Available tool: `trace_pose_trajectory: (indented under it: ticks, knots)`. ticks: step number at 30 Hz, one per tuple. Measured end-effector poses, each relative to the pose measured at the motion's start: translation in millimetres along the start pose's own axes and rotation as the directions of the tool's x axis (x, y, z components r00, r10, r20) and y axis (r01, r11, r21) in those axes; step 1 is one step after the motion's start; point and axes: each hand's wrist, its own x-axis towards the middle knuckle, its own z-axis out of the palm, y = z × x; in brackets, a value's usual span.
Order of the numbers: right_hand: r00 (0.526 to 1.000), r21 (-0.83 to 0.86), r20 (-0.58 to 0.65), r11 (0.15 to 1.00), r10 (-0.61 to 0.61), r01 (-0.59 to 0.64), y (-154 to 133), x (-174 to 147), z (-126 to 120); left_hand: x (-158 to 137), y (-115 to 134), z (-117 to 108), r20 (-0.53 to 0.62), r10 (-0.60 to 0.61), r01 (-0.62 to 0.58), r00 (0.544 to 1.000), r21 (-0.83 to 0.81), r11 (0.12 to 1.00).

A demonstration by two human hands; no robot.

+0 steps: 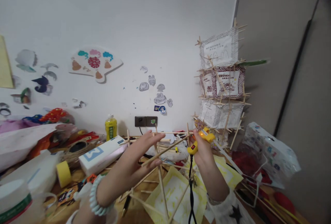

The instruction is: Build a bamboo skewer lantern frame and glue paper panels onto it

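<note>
Yellow glue gun (207,135) in hand beside a frame of wooden sticks (162,182)

In the head view, I see the person's right hand (203,150) wrapped around the glue gun, close to the upper right end of the stick frame. A small orange light glows on the gun, and its black cord (191,182) hangs down in front of the frame. The left hand (137,156), a pale beaded bracelet (96,196) at its wrist, reaches in among the sticks, fingers stretched out and thumb below; whether it pinches any stick, I can't tell. The frame stands over the table in front of the person, with yellow-marked paper (172,184) beneath it. Leftward lie a white box (95,156) and a roll of yellow tape (63,174), with a yellow-green bottle (111,129) upright near the wall. At the right stands a tall tower of sticks and printed panels (229,82).
</note>
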Motion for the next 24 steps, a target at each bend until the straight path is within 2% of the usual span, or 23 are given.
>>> trace_pose_trajectory:
  ticks: [3,7,11,14,16,18,21,22,23,24]
  knots:
    - [0.998,0.010,0.057,0.999,-0.042,0.041,-2,0,-1,0,-4,-1,-0.011,0.005,-0.005,1.000,0.030,1.000]
    - [0.994,-0.061,0.096,0.997,-0.045,0.051,-5,-2,-2,0,-9,2,-0.039,0.015,-0.014,0.999,0.020,1.000]
    - [0.995,0.045,0.085,0.998,-0.055,0.051,-9,-7,1,-1,-15,0,-0.072,0.015,-0.017,0.997,-0.027,0.999]
    - [0.998,0.113,0.052,0.993,-0.046,0.040,-13,-12,6,-1,-19,1,-0.076,-0.026,0.019,0.997,-0.098,0.995]
    - [0.998,0.100,0.033,0.994,-0.051,0.047,-15,-15,8,1,-23,4,-0.095,-0.105,0.088,0.990,-0.167,0.982]
    - [0.997,0.067,0.016,0.995,-0.074,0.073,-17,-18,9,5,-28,11,-0.179,-0.250,0.199,0.951,-0.260,0.945]
    - [0.990,0.055,-0.006,0.988,-0.142,0.143,-15,-20,10,9,-34,20,-0.321,-0.486,0.369,0.813,-0.361,0.856]
    - [0.985,0.054,-0.021,0.984,-0.169,0.170,-14,-21,10,10,-32,22,-0.380,-0.510,0.411,0.772,-0.314,0.856]
    - [0.980,0.045,-0.036,0.979,-0.197,0.198,-12,-23,9,11,-29,24,-0.447,-0.489,0.446,0.749,-0.206,0.871]
    - [0.974,0.029,-0.042,0.974,-0.223,0.224,-11,-24,9,11,-23,25,-0.513,-0.417,0.459,0.750,-0.050,0.887]
